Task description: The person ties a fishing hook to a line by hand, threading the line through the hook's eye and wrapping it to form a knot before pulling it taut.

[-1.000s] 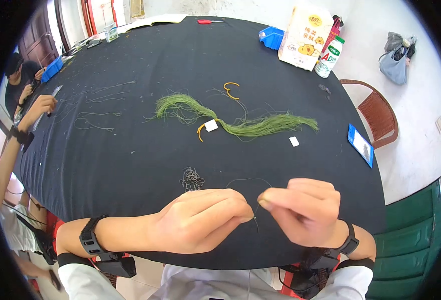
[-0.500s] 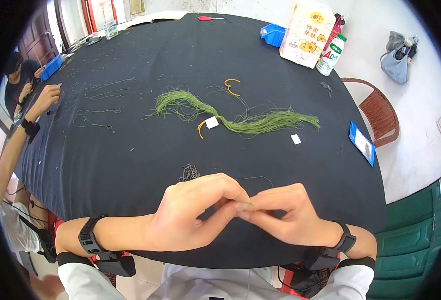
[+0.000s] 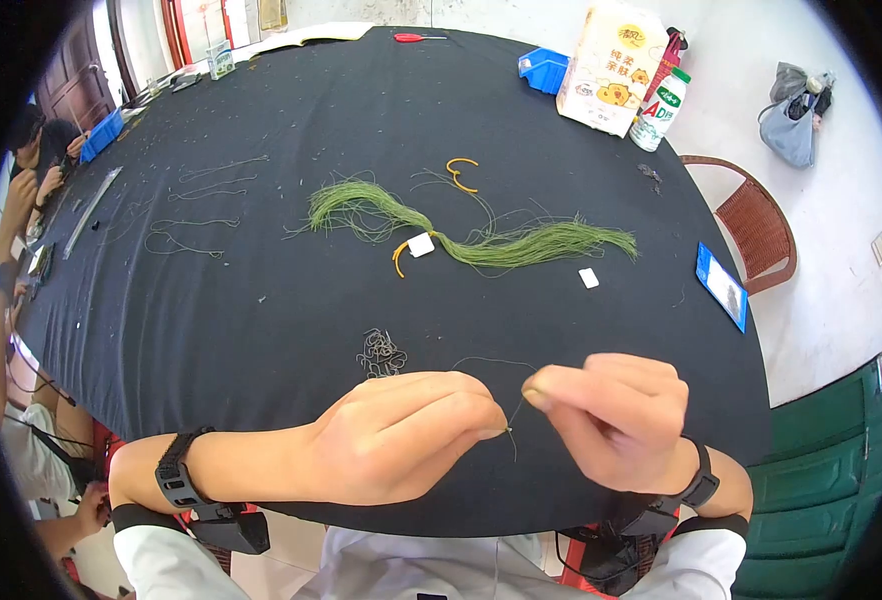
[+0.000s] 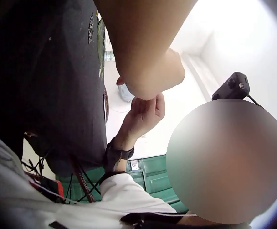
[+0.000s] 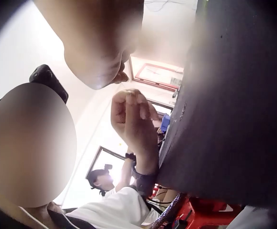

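In the head view my left hand (image 3: pixel 406 436) pinches a thin green thread (image 3: pixel 514 446) between thumb and fingers; a small knot or hook shows at the fingertips, too small to tell which. Right of it, a short gap away, my right hand (image 3: pixel 616 420) pinches the same thin line, which runs between the hands and loops up behind them. Just beyond the left hand lies a tangled pile of grey hooks or wire (image 3: pixel 382 354). A bundle of green threads (image 3: pixel 521 250), bound at its middle beside a white tag (image 3: pixel 420 244), lies farther out on the black cloth.
Yellow curved pieces (image 3: pixel 461 175), a small white card (image 3: pixel 588 278) and a blue packet (image 3: pixel 721 287) lie on the black table (image 3: pixel 261 350). A tissue pack (image 3: pixel 611 70), a bottle (image 3: pixel 660 110) and a blue bin (image 3: pixel 544 72) stand at the back right. Other people sit along the left side.
My hands, touching at the fingertips half a second ago, have moved apart, with the thread between them. At the left, another person's arm has drawn back from the table, uncovering a long clear strip.
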Motion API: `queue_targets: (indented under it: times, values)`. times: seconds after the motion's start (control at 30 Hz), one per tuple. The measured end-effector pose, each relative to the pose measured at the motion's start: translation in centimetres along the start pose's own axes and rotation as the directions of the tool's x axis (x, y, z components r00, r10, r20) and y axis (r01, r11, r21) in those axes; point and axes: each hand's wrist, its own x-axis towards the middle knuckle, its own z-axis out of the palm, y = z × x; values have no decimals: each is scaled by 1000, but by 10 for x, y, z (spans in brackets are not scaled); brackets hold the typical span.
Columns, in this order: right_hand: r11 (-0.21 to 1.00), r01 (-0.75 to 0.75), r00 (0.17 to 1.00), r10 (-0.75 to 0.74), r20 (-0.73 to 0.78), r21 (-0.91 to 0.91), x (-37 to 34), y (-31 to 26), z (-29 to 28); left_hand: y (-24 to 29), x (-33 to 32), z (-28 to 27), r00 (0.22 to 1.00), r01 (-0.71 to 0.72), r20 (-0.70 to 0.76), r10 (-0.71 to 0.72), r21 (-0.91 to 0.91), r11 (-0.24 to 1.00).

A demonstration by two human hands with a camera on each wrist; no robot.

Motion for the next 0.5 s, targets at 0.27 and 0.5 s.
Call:
queue_targets:
  times: [0.27,0.5]
  values:
    - [856,-416,904,352,244,306,-5,10,9,0,-1,-4,995,96,12,-95,-89,991]
    - [463,-735,678,503,536,496,-7,10,14,-2,1,-4,987,159,10,-159,-157,975]
